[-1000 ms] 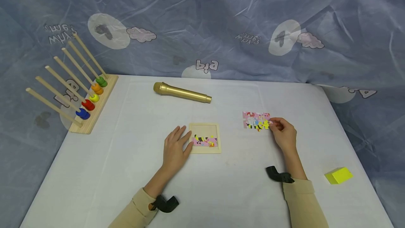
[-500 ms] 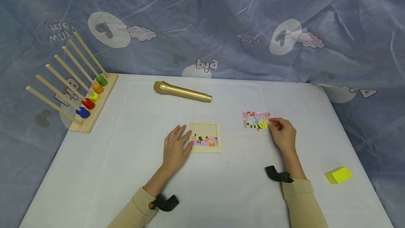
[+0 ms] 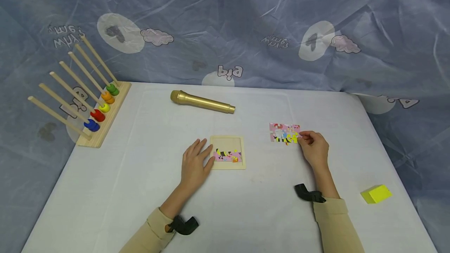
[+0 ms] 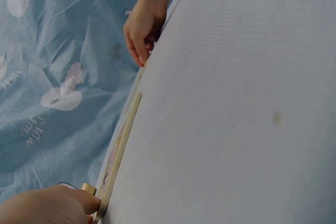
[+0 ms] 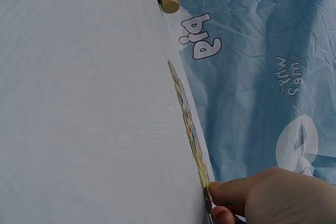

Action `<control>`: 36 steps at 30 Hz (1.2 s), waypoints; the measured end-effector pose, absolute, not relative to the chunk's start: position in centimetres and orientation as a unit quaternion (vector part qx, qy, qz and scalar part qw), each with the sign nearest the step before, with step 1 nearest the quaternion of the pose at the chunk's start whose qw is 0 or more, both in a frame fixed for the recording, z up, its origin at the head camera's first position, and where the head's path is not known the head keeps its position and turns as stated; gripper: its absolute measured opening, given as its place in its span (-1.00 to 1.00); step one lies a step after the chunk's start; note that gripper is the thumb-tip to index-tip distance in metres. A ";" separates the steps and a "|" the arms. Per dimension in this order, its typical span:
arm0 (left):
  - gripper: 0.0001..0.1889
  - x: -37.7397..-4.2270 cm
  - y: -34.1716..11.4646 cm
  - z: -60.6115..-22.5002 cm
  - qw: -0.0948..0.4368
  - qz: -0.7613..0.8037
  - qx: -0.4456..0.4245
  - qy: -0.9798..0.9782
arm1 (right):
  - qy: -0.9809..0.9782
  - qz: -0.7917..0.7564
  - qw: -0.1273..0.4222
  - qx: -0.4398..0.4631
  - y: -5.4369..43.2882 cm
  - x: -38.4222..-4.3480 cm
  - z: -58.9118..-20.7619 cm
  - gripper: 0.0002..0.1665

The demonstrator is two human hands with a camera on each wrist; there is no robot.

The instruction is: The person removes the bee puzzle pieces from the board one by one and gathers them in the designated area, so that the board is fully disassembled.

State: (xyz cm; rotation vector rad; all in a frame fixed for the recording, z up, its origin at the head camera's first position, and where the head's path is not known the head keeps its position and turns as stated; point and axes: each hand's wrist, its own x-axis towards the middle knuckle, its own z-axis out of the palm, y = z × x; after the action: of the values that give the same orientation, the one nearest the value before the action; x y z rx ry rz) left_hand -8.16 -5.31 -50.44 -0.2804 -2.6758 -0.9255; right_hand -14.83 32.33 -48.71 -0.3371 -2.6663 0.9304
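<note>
A square wooden puzzle tray lies mid-table in the head view, with pink and yellow puzzle pieces along its near side. My left hand has its fingers spread, thumb and index finger touching the tray's left edge. To the tray's right, several loose puzzle pieces with a cartoon bee picture lie fitted together flat on the table. My right hand pinches a puzzle piece at their right edge; the fingers cover part of it. The right wrist view shows the thumb against the row of pieces, seen edge-on.
A gold microphone lies behind the tray. At the far left stands a wooden peg rack with coloured rings on some of its tall pegs. A yellow block sits at the right, beyond the right forearm. A grey-blue printed cloth hangs behind the table.
My right fingertips have shifted very slightly left at the edge of the joined pieces. The left hand and the tray stay in place.
</note>
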 end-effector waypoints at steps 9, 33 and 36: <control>-0.60 -8.1 -5.3 -50.3 0.140 -0.321 -0.095 -0.932 | -0.903 0.358 0.185 -0.148 32.3 -14.6 -48.5 -0.77; -0.64 -8.3 -5.4 -50.5 0.151 -0.326 -0.100 -0.928 | -0.849 0.527 0.027 0.024 17.9 -12.3 -44.2 -0.75; -0.64 -8.1 -5.5 -50.4 0.146 -0.325 -0.097 -0.929 | -0.849 0.526 -0.009 0.049 15.4 -11.5 -44.1 -0.74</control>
State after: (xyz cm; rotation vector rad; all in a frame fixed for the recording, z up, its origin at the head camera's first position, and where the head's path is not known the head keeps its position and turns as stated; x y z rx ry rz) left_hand -8.14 -5.50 -50.37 -0.2805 -2.6768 -0.9360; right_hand -11.55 15.41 -44.07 0.1535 -2.6832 1.6604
